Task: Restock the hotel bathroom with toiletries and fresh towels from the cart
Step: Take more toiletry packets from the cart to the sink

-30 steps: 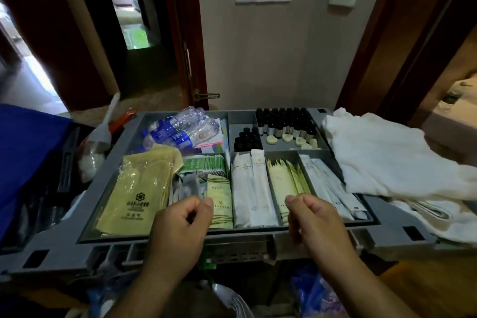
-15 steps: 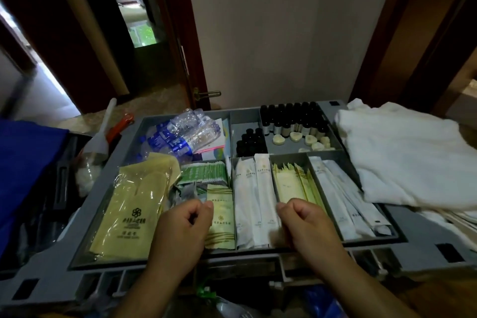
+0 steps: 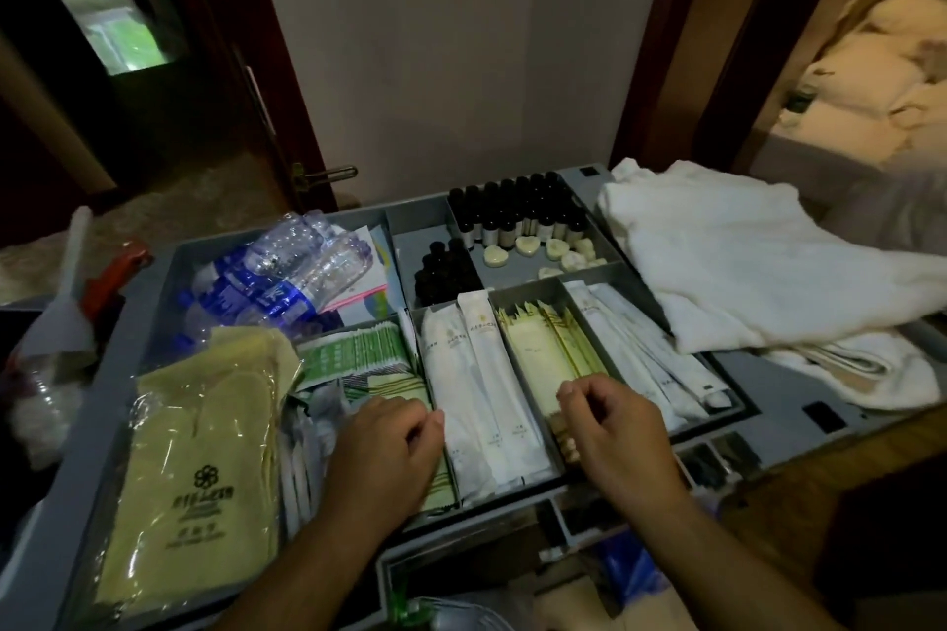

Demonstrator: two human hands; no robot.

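Note:
The grey cart tray (image 3: 120, 359) holds toiletries in compartments. My left hand (image 3: 389, 446) lies with curled fingers on the green-striped packets (image 3: 405, 387); its fingertips are hidden. My right hand (image 3: 610, 425) pinches the near end of the yellow sachets (image 3: 538, 348) in their compartment. Between my hands lie long white packets (image 3: 476, 374). More white packets (image 3: 640, 348) fill the compartment to the right. Small dark bottles (image 3: 517, 215) and pale soaps (image 3: 533, 249) sit at the back. Folded white towels (image 3: 743, 261) lie on the cart's right side.
A bagged pair of yellow slippers (image 3: 205, 466) and water bottles (image 3: 276, 277) fill the tray's left. A brush with a white handle (image 3: 71, 282) stands at the far left. A wall and a door handle (image 3: 328, 174) are behind the cart; a bed (image 3: 871, 82) shows at the right.
The view has tilted down and closer to the tray. My right hand moved from the tray's front rim onto the yellow sachets. My left hand shifted right onto the green-striped packets.

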